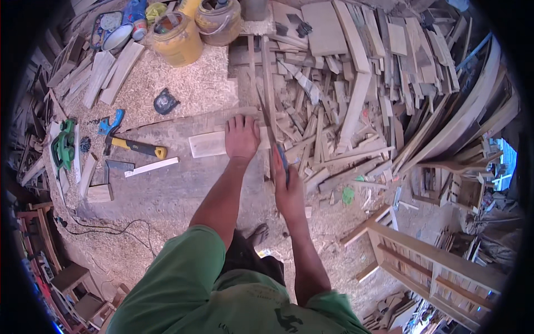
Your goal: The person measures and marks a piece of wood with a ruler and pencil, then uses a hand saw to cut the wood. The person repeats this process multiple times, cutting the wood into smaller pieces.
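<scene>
My left hand (243, 138) lies flat on a short pale board (207, 145), fingers stretched toward its far edge, pressing it against the worn workbench top (183, 192). My right hand (290, 192) is closed around the red and blue-black handle of a handsaw (265, 118). The saw's narrow blade points away from me, at the board's right end along the bench edge. Whether its teeth are in the wood I cannot tell. Left of the board are a hammer with a yellow-and-black handle (139, 147), a thin white wood strip (152, 167) and a square (117, 165).
A green power planer (65, 146), a blue tool (115, 120) and a dark round object (165, 102) lie farther out. Yellow buckets (181, 44) stand at the back. Scrap wood (328, 106) is piled right of the bench; a wooden frame (428, 256) sits lower right.
</scene>
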`<state>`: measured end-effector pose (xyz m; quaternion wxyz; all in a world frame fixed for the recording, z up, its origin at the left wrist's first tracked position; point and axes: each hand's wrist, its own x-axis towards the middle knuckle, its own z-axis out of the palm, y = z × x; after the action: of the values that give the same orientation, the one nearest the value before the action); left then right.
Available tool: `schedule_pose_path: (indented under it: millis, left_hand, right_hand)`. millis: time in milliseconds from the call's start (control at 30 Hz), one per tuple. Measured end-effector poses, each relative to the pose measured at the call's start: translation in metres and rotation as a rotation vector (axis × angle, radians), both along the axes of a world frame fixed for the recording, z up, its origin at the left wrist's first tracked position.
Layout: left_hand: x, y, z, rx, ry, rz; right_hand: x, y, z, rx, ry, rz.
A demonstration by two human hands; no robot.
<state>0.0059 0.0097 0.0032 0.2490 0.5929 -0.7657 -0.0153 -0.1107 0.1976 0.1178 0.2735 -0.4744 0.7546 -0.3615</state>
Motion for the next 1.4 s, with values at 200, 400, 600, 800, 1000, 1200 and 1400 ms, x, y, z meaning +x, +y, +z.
schedule_pose_path:
  millis: [200, 400, 600, 800, 1000, 1200, 1400]
  left_hand:
    - [0.002, -0.013, 0.006, -0.016, 0.02, 0.032]
    - [-0.01, -0.013, 0.009, -0.024, 0.015, 0.0]
    - [-0.001, -0.017, 0.003, -0.029, -0.007, 0.031]
    - [-0.007, -0.013, 0.006, -0.069, 0.005, 0.0]
    - [-0.001, -0.008, 0.003, 0.001, -0.001, 0.007]
    - [0.001, -0.013, 0.006, -0.022, -0.001, 0.028]
    - [-0.008, -0.013, 0.007, -0.04, 0.016, -0.003]
  right_hand:
    - [0.009, 0.145, 0.075, 0.265, -0.108, -0.09]
    - [0.003, -0.03, 0.001, 0.059, -0.011, -0.041]
    - [0.011, 0.118, 0.037, 0.205, -0.109, -0.098]
    - [0.012, 0.092, 0.004, 0.161, -0.087, -0.116]
    - [0.007, 0.001, 0.005, 0.079, -0.088, -0.024]
    - [0.023, 0.182, 0.014, 0.064, -0.08, -0.087]
    - [0.007, -0.009, -0.026, 0.061, 0.035, -0.049]
